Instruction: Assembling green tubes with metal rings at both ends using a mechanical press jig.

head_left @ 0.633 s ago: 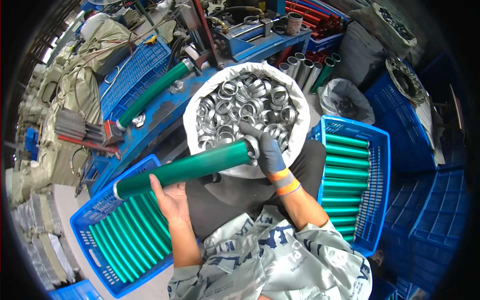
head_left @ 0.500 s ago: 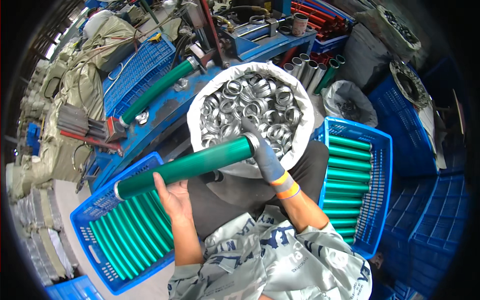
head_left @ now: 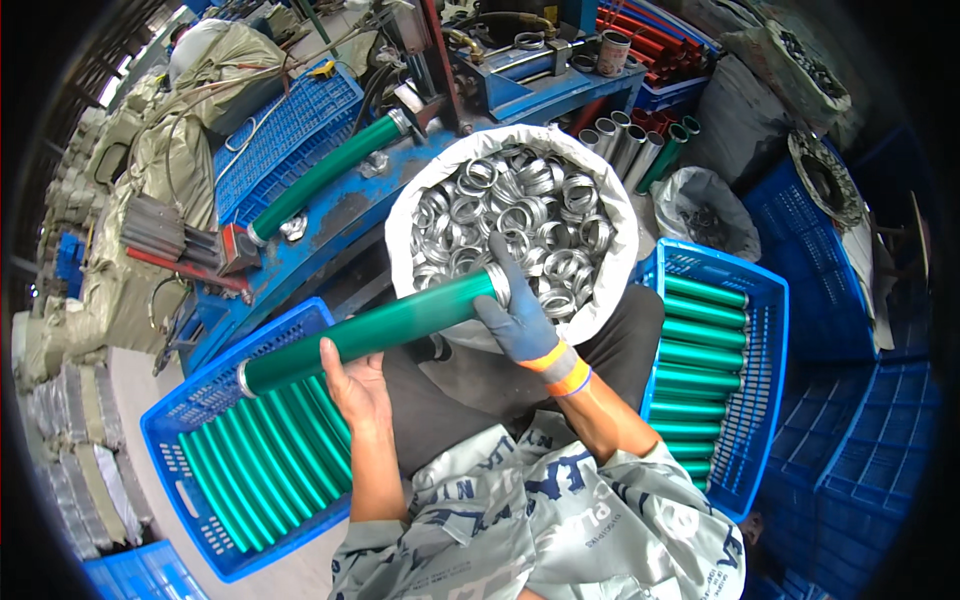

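A long green tube lies across the middle of the view, held level. My bare left hand grips it from below, toward its left end. My right hand, in a grey glove with an orange cuff, is closed over the tube's right end, where a silver ring sits. Just beyond that end stands a white sack full of silver metal rings.
A blue crate of green tubes sits at my lower left, another blue crate of tubes at my right. Behind are a blue machine holding a green tube, upright tubes, and stacked blue crates.
The tube and both hands have shifted slightly; my right hand has stayed on the tube's right end by the sack of rings.
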`<move>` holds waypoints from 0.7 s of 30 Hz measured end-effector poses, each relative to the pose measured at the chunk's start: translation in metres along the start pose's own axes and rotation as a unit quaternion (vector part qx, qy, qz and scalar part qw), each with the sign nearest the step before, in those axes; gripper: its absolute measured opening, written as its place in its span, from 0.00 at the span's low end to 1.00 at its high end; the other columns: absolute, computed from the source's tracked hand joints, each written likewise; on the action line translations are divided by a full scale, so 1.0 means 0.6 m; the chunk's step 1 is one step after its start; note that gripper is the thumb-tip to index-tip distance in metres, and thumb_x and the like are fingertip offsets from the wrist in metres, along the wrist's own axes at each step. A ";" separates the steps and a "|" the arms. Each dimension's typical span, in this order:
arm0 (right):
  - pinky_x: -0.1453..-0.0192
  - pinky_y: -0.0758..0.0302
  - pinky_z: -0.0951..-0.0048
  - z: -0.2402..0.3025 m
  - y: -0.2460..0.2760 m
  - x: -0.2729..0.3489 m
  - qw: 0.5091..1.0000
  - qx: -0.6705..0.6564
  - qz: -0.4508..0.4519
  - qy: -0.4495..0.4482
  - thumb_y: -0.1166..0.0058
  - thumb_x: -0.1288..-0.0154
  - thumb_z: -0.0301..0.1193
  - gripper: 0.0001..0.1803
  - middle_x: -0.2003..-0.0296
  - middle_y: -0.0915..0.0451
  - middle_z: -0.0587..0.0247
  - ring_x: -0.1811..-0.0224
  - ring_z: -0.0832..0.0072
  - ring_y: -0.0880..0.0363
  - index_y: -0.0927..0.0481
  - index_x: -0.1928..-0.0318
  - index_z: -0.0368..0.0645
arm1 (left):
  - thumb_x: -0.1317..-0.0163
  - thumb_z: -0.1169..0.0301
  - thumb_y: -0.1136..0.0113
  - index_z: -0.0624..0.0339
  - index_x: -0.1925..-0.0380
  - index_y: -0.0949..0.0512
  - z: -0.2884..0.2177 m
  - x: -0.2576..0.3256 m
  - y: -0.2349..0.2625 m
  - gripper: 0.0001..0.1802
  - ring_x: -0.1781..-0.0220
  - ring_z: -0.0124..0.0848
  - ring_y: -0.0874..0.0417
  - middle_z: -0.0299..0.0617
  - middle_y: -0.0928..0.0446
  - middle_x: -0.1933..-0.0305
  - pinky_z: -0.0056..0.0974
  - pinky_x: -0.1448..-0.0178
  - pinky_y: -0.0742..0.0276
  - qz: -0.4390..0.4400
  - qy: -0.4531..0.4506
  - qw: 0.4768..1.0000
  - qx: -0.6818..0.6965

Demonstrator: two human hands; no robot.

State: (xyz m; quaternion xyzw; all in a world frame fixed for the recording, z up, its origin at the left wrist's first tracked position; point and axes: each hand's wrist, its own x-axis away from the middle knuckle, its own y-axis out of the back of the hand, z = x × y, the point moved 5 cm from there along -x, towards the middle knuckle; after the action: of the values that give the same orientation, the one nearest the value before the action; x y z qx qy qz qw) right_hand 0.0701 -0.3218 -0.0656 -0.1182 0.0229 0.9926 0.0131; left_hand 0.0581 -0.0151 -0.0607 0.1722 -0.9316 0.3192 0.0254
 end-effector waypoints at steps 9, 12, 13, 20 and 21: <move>0.35 0.11 0.51 0.076 0.111 -0.041 0.887 0.395 0.108 -0.214 0.32 0.27 0.72 0.53 0.47 0.04 0.40 0.41 0.44 0.04 0.17 0.17 0.46 | 0.17 0.38 0.29 0.63 0.24 0.23 -0.018 -0.076 0.039 0.42 0.25 0.45 0.12 0.51 0.16 0.26 0.55 0.17 0.14 -0.028 0.055 0.993 0.100; 0.36 0.12 0.53 0.092 0.143 -0.090 0.891 0.383 0.082 -0.229 0.34 0.23 0.70 0.48 0.49 0.04 0.42 0.43 0.47 0.04 0.16 0.18 0.48 | 0.17 0.40 0.28 0.65 0.25 0.22 -0.036 -0.105 0.051 0.41 0.21 0.44 0.16 0.50 0.17 0.25 0.53 0.14 0.17 -0.027 0.071 0.987 0.139; 0.36 0.12 0.52 0.084 0.137 -0.117 0.902 0.399 0.052 -0.156 0.34 0.21 0.67 0.45 0.49 0.04 0.43 0.43 0.48 0.04 0.15 0.18 0.50 | 0.16 0.42 0.29 0.65 0.25 0.22 -0.045 -0.114 0.055 0.39 0.21 0.44 0.16 0.51 0.17 0.25 0.52 0.13 0.19 -0.003 0.058 0.988 0.144; 0.15 0.23 0.52 0.119 -0.105 -0.456 0.945 0.303 0.083 0.087 0.32 0.18 0.54 0.46 0.19 0.21 0.36 0.19 0.44 0.18 0.28 0.10 0.46 | 0.11 0.51 0.32 0.60 0.20 0.22 -0.113 -0.147 0.120 0.32 0.14 0.45 0.22 0.51 0.21 0.18 0.54 0.10 0.26 0.009 -0.011 0.994 0.112; 0.15 0.23 0.50 0.113 -0.165 -0.504 0.934 0.320 0.087 0.136 0.31 0.19 0.53 0.47 0.19 0.21 0.37 0.20 0.42 0.18 0.31 0.09 0.47 | 0.11 0.52 0.33 0.60 0.20 0.22 -0.129 -0.142 0.129 0.32 0.15 0.45 0.21 0.50 0.19 0.18 0.53 0.13 0.23 -0.001 -0.021 0.995 0.096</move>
State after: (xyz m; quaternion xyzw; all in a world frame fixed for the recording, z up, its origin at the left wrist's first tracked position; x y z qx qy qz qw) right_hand 0.3511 -0.2258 0.0673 -0.2389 0.3512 0.9045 -0.0393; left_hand 0.1074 0.1144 -0.0579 0.1818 -0.8967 0.4034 -0.0104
